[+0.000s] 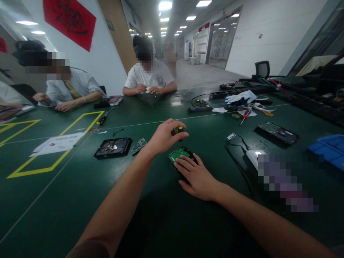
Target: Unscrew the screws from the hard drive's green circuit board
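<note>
Head view shows the left hand (pixel 164 138) with its grip clamped on a screwdriver (pixel 179 131) held upright over the hard drive (pixel 180 154) on the worktop (pixel 80 186) (circuit board up); right hand (pixel 197 175), fingers flat, should press firmly to prevent rotation.

A hard drive (pixel 180 154) lies flat on the green desk (pixel 80 186), well in from every edge, its green circuit board facing up inside a black casing. Its near part is hidden under a flat palm. Over its far end stands a small screwdriver (pixel 180 130), upright, with a black handle and a yellow cap, its tip pointing down at the board.
</note>
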`<state>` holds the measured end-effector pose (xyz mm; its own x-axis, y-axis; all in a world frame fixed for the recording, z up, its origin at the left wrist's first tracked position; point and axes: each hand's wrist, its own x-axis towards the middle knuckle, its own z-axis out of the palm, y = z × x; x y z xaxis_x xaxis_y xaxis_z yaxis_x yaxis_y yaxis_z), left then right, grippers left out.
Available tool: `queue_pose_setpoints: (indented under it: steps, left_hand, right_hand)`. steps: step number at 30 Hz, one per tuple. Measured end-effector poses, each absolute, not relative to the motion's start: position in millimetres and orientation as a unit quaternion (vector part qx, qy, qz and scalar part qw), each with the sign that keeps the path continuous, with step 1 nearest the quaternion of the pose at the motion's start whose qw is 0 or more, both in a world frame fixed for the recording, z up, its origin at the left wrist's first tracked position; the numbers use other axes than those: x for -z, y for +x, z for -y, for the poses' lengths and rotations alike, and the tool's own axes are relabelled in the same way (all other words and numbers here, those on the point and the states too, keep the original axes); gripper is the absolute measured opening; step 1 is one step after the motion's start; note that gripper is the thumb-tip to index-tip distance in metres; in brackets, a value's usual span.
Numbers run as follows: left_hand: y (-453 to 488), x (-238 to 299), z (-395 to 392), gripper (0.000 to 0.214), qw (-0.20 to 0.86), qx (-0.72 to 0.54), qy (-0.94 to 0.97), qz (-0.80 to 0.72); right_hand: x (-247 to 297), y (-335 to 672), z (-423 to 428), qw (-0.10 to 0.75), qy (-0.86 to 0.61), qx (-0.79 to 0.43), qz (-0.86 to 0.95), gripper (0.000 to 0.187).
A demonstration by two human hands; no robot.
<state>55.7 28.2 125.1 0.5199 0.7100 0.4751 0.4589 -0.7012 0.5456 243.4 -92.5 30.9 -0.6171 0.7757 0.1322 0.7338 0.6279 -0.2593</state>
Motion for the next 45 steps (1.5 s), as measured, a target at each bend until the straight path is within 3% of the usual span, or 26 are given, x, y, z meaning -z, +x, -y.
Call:
queue_pose_setpoints:
  steps: [3,9,15,26,34,40,45]
  left_hand:
    - [53,-126,-29,0.022,0.186,-0.351,0.853,-0.338]
    - [46,-126,-31,0.037,0.310,-0.316,0.841,-0.313]
    - [46,-128,-30,0.033,0.322,-0.300,0.842,-0.312]
    - [50,-125,-33,0.023,0.093,-0.353,0.844,-0.393]
    - [40,-130,-31,0.033,0.295,-0.300,0.837,-0.351]
    - [42,-136,-25,0.034,0.331,-0.272,0.842,-0.328]
    - [43,-132,-27,0.034,0.299,-0.283,0.850,-0.328]
  right_hand:
    - [-30,243,92,0.118,-0.422,-0.091,0.894,0.060]
    - [-33,242,93,0.120,-0.420,-0.090,0.895,0.059]
    - [-33,243,93,0.122,-0.418,-0.095,0.895,0.060]
    - [-32,244,92,0.117,-0.420,-0.088,0.896,0.060]
    - [-33,243,93,0.121,-0.419,-0.090,0.895,0.060]
    - [-32,242,92,0.121,-0.422,-0.090,0.894,0.061]
    - [-31,243,92,0.120,-0.421,-0.088,0.895,0.060]
